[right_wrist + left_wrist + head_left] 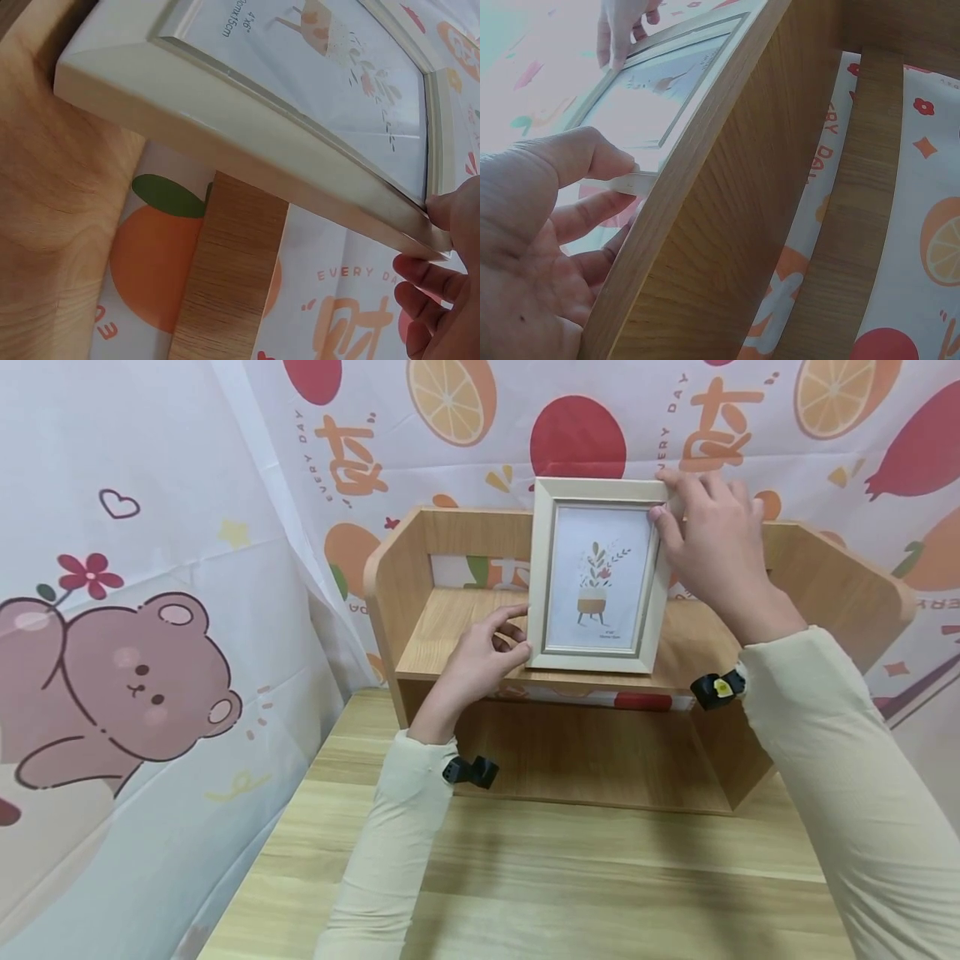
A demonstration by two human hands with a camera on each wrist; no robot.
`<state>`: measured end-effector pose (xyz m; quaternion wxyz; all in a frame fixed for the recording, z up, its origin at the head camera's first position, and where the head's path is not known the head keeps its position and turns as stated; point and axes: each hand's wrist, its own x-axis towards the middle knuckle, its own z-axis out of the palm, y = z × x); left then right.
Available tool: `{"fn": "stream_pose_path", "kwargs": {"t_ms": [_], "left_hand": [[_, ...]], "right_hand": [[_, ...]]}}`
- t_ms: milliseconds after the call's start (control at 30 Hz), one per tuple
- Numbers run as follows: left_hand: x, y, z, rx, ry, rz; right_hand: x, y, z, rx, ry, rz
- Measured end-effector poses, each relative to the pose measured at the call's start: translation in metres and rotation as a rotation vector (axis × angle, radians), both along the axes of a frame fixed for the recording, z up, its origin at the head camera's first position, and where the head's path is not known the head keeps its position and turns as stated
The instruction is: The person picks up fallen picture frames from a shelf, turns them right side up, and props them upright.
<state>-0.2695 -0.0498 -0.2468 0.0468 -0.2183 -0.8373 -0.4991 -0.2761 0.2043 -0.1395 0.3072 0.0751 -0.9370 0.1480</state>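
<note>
A cream picture frame with a potted-plant print stands upright at the front edge of the upper shelf. At its lower left corner, my left hand pinches the frame's edge between thumb and fingers; the left wrist view shows that thumb on the front face with fingers behind. My right hand grips the upper right corner, thumb in front. In the right wrist view, the frame's side runs from the shelf board to the fingers of my right hand.
The wooden two-tier shelf unit has raised side panels and stands on a wood-grain table. Behind it hangs a fruit-printed cloth; a bear-printed curtain hangs at the left.
</note>
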Motion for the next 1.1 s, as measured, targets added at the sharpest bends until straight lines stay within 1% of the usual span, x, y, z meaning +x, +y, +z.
{"fn": "stream_pose_path", "kwargs": {"t_ms": [167, 467, 633, 767, 867, 933, 1000, 1100], "left_hand": [[-0.001, -0.001, 0.000, -0.002, 0.006, -0.003], [0.002, -0.005, -0.003, -0.030, 0.049, -0.001], [0.005, -0.006, -0.002, -0.016, 0.066, 0.003], [0.007, -0.008, -0.002, 0.015, 0.071, 0.004], [0.009, -0.012, -0.003, 0.017, 0.081, 0.010], [0.011, -0.014, -0.004, 0.018, 0.101, 0.017], [0.014, -0.016, -0.004, 0.015, 0.133, 0.025], [0.023, -0.017, -0.006, 0.005, 0.220, 0.041]], "right_hand": [[0.000, 0.001, -0.001, -0.008, 0.006, 0.014], [0.002, 0.005, -0.008, -0.022, 0.030, 0.072], [0.007, 0.007, -0.007, 0.002, 0.021, 0.080], [0.012, 0.010, -0.007, 0.014, 0.039, 0.086], [0.018, 0.014, -0.010, -0.002, 0.054, 0.082], [0.023, 0.017, -0.013, -0.019, 0.066, 0.079], [0.030, 0.018, -0.018, -0.041, 0.100, 0.083], [0.042, 0.016, -0.027, -0.096, 0.172, 0.099]]}}
